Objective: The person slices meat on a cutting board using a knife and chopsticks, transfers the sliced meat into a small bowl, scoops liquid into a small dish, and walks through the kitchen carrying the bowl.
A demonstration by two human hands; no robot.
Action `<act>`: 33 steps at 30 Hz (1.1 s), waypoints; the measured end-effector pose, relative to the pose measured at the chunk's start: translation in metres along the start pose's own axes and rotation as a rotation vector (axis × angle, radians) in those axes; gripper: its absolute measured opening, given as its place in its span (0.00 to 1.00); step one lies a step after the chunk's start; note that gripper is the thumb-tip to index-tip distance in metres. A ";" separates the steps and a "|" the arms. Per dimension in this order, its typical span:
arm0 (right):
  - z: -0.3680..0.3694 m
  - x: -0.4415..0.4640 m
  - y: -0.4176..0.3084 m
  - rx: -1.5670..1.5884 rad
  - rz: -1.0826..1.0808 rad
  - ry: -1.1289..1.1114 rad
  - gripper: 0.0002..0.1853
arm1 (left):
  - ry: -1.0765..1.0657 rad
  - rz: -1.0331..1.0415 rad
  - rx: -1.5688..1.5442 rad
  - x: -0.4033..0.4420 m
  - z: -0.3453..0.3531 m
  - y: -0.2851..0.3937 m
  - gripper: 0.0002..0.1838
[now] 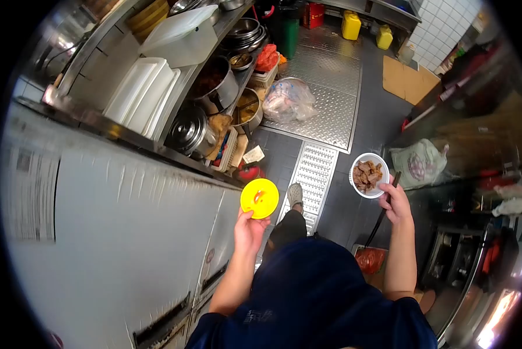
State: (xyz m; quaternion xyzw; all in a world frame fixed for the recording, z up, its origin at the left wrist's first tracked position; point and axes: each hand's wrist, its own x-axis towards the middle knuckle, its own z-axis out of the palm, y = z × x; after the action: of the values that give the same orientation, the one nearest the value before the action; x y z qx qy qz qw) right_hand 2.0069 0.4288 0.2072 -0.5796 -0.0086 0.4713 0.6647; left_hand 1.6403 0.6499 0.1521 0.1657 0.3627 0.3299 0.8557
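Pale-grey metal cabinet [115, 232], scuffed: far left of the drain strip [314, 174], which serves as reference throughout.

White plastic boxes [139, 96], stacked: left of the strip, on a steel shelf [185, 93].

Steel pot with lid [188, 131]: left of the strip, nearer to it than the boxes.

Yellow round dish or lid [255, 206], which of the two cannot be told; reddish patch near its middle, nature unclear: held up just left of the strip.

Left hand [251, 228]: at the near edge of the yellow piece, grip clamped on it, thumb over the top.

Clear plastic bag [289, 99], filled: beyond the strip, on a metal tread plate [338, 116].

Grey shoe [295, 195], worn: at the strip's left edge.

White bowl [353, 181], holding brown meat-like pieces [367, 176]: held up right of the strip.

Dark slender stick [377, 227], single or paired unclear: right of the strip, slanting past the bowl and under the hand.

Right hand [396, 205]: right of the strip, grip closed around the bowl's side and the stick together.

White printed bag [421, 163]: farther right of the strip, beyond the bowl.
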 end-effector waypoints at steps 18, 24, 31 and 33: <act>0.039 0.325 -0.162 0.000 0.106 0.013 0.14 | 0.302 0.345 -0.173 0.362 0.127 0.127 0.20; 0.074 0.454 -0.205 -0.148 0.204 -0.098 0.12 | 0.581 0.585 -0.086 0.433 0.103 0.183 0.19; 0.105 0.538 -0.242 -0.227 0.307 -0.132 0.16 | 0.816 0.627 0.320 0.522 0.095 0.236 0.29; 0.110 0.550 -0.244 -0.236 0.328 -0.135 0.16 | 0.885 0.577 0.479 0.560 0.085 0.250 0.35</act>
State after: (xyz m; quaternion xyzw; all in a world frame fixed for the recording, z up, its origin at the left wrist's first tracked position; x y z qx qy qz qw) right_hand 2.4012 0.8909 0.1390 -0.6143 -0.0140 0.6066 0.5045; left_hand 1.8824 1.2114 0.0541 0.2933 0.6904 0.4966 0.4367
